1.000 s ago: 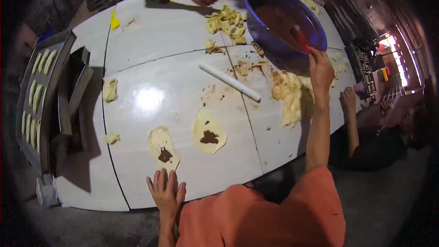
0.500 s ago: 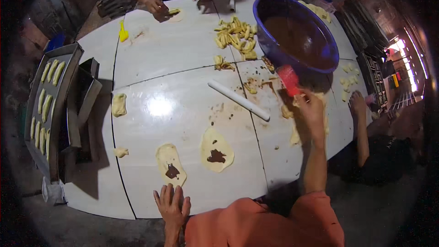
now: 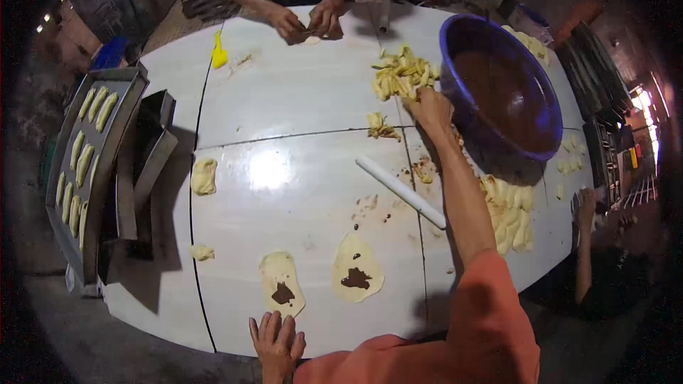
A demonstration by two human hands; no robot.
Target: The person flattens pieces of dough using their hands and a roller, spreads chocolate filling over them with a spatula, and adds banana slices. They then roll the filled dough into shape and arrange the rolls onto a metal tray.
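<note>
My left hand (image 3: 277, 341) lies at the table's near edge, fingers spread, the tips beside the lower end of an oblong flat dough piece (image 3: 279, 271) with a brown filling patch. A rounder dough sheet (image 3: 360, 263) to its right carries a brown filling patch (image 3: 356, 279) too. Reaching far out, my right hand (image 3: 431, 111) is at the near right edge of a heap of yellow banana-like pieces (image 3: 400, 75). Its fingers are curled at the heap, and whatever they grip is hidden. A white rolling pin (image 3: 400, 192) lies left of my right forearm.
A large purple basin (image 3: 449, 85) with brown contents stands right of the heap. Pale dough pieces (image 3: 514, 220) lie below it. Metal trays (image 3: 135, 85) with dough rolls are stacked at left. Another person's hands (image 3: 309, 25) work at the far edge; another person's hand (image 3: 585, 208) rests at right.
My right hand has moved from the basin's near side up and left to the yellow heap. The red scraper it held is out of sight. The whole view has shifted slightly.
</note>
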